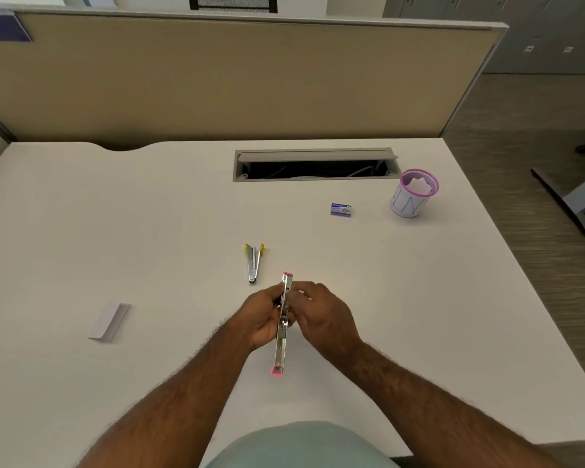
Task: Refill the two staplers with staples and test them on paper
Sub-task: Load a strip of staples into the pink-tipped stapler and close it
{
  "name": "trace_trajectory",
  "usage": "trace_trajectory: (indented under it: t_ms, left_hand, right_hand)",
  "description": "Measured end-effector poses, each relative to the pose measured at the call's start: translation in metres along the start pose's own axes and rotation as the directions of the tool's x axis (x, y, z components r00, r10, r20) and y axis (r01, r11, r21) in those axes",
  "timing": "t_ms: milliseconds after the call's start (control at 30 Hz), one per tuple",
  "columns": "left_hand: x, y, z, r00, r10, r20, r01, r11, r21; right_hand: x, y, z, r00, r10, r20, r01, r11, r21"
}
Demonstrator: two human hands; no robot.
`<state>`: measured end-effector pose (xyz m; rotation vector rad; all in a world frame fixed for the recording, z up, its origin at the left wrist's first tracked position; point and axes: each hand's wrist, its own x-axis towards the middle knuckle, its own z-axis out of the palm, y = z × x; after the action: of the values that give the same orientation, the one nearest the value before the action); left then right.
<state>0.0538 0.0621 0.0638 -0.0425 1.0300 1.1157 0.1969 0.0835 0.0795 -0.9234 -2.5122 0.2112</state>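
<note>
A pink stapler is swung fully open into one long metal strip with pink ends, held above the desk in front of me. My left hand grips its middle from the left. My right hand closes on the same middle part from the right, fingertips at the hinge. A yellow stapler lies on the desk just beyond, partly open in a narrow V. A small blue staple box sits farther back to the right. A folded white paper lies at the left.
A pink mesh cup with white paper inside stands at the back right. An open cable slot is cut into the white desk near the beige partition. The desk's right edge drops to carpeted floor.
</note>
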Motion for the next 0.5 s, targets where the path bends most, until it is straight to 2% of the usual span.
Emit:
trace_trajectory:
  t_ms: [133,300,367,433,500]
  left_hand:
    - [-0.001,-0.005,0.0,1.0,0.002,-0.009,-0.002,1.0,0.016]
    - [-0.004,0.0,-0.002,1.0,0.018,0.012,-0.018,0.998,-0.056]
    - [-0.005,0.006,-0.001,0.999,0.051,0.017,-0.05,0.997,-0.066]
    - [-0.007,0.013,0.0,0.997,0.076,0.021,-0.075,0.995,-0.06]
    - [-0.008,0.016,-0.001,0.996,0.087,0.017,-0.086,0.995,-0.046]
  right_hand:
    - [0.004,0.005,0.007,0.998,-0.051,0.046,0.06,0.976,-0.209]
    - [-0.01,0.008,0.011,0.993,-0.026,0.115,0.04,0.991,-0.127]
    - [-0.017,0.007,0.012,0.982,-0.123,0.145,0.133,0.989,-0.06]
    - [-0.024,0.004,0.012,0.942,-0.286,0.174,0.29,0.957,0.0]
    - [-0.025,0.001,0.011,0.909,-0.399,0.124,0.398,0.917,0.03]
